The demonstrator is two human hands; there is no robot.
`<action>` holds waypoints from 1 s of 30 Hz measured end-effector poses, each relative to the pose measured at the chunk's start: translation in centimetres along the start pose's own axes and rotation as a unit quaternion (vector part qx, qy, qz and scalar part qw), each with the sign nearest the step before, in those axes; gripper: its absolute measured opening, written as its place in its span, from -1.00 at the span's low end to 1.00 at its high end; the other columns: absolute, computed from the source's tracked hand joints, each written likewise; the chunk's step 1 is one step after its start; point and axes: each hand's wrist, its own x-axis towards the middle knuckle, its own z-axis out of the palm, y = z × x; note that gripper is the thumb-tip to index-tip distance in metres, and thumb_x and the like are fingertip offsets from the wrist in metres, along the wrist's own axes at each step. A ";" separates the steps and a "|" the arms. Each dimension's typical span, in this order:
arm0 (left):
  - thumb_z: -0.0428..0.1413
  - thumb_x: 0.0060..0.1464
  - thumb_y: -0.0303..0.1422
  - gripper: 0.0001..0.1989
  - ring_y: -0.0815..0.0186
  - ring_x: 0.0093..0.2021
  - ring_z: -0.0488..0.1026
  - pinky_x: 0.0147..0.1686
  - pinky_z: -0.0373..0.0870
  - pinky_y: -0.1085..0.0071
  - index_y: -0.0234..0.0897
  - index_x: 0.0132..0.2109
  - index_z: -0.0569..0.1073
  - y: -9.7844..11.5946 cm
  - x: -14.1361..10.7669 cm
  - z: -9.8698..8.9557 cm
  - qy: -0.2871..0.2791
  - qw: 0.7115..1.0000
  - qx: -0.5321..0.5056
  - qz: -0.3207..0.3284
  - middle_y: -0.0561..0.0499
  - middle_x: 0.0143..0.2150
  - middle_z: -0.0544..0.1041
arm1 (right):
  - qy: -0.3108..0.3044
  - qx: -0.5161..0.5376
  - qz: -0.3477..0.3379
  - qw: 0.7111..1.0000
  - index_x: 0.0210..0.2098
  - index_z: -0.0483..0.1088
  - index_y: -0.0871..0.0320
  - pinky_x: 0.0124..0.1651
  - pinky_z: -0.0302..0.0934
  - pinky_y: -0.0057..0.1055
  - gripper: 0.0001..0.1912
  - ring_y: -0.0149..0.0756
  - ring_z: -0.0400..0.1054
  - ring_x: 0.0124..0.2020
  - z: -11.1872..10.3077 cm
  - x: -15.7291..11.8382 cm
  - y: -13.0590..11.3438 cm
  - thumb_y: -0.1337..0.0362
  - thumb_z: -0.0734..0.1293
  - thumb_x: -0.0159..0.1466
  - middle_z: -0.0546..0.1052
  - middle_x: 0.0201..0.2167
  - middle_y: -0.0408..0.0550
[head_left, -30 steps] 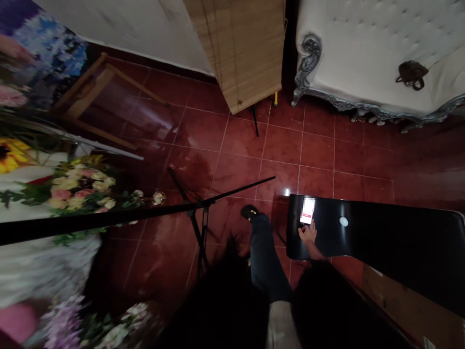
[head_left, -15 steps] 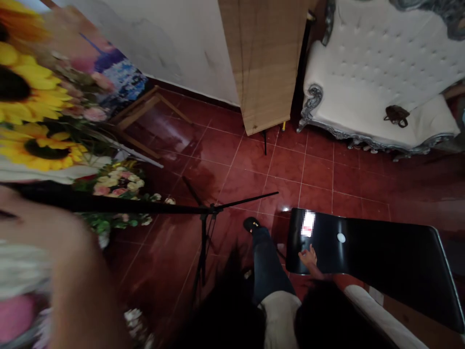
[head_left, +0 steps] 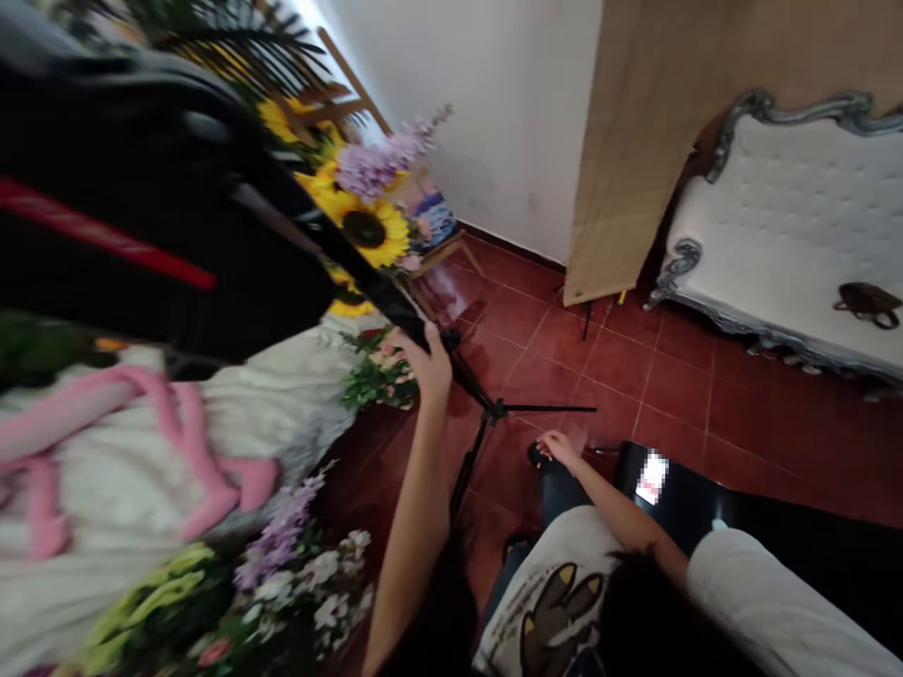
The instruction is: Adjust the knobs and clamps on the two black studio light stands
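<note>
My left hand (head_left: 429, 365) is closed around the black pole of a light stand (head_left: 387, 293), which leans up to the left. At its upper end a large black softbox (head_left: 268, 291) with a red stripe fills the upper left, smeared by motion. The stand's tripod legs (head_left: 546, 408) spread on the floor. In front of my body, above my leg, hangs my right hand (head_left: 560, 446), its fingers loosely apart with nothing visible in them. A phone-like bright rectangle, blurred out (head_left: 653, 477), lies on the black glossy table (head_left: 688, 498) to the right of that hand.
Sunflowers (head_left: 371, 228) and other artificial flowers (head_left: 321, 583) crowd the left, around a white cloth-covered surface (head_left: 282, 376) with a pink long-limbed plush (head_left: 201, 461). A tan hanging backdrop (head_left: 621, 188) stands beside a white tufted sofa (head_left: 783, 254) holding a brown bag (head_left: 867, 303).
The view has swung left and up, bringing the softbox in. My left hand now shows clearly on the stand pole. My right hand has moved left, away from above the table.
</note>
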 end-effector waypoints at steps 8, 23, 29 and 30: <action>-0.18 0.17 0.20 -0.34 0.22 0.09 0.43 0.14 0.33 0.32 -0.30 0.05 0.28 0.0 0.0 -1.1 -0.018 0.998 -0.030 0.057 -0.21 -0.02 0.47 | -0.244 0.228 -0.043 0.942 -0.34 0.40 0.19 -0.53 0.14 -0.63 -0.66 -0.54 0.29 -0.60 4.8 -2.3 -19.8 0.09 0.18 0.40 0.51 -0.52 -0.13; -0.14 0.27 0.03 -0.52 0.26 -0.07 0.43 0.05 0.33 0.31 -0.26 0.01 0.36 1.1 0.6 -1.4 -0.016 0.994 -0.095 0.057 -0.14 -0.09 0.49 | -0.472 0.233 -0.010 0.850 -0.47 0.22 0.12 -0.67 -0.03 -0.64 -0.67 -0.51 -0.02 -0.68 4.8 -8.5 -32.2 0.23 0.10 0.43 0.26 -0.66 -0.24; -0.16 0.28 0.02 -0.53 0.27 -0.09 0.44 0.04 0.34 0.32 -0.26 0.01 0.36 1.0 0.7 -1.2 -0.024 0.993 -0.100 0.055 -0.13 -0.11 0.50 | -0.469 0.241 0.023 0.849 -0.45 0.22 0.12 -0.65 0.06 -0.63 -0.71 -0.51 0.04 -0.68 5.0 -8.3 -32.8 0.29 0.10 0.41 0.27 -0.64 -0.23; -0.16 0.28 0.01 -0.53 0.28 -0.09 0.43 0.04 0.34 0.33 -0.26 0.00 0.36 1.0 0.7 -1.2 -0.025 0.993 -0.098 0.057 -0.13 -0.11 0.50 | -0.467 0.237 0.024 0.852 -0.45 0.22 0.13 -0.64 0.06 -0.63 -0.70 -0.52 0.05 -0.68 5.0 -8.2 -32.7 0.30 0.09 0.42 0.27 -0.64 -0.22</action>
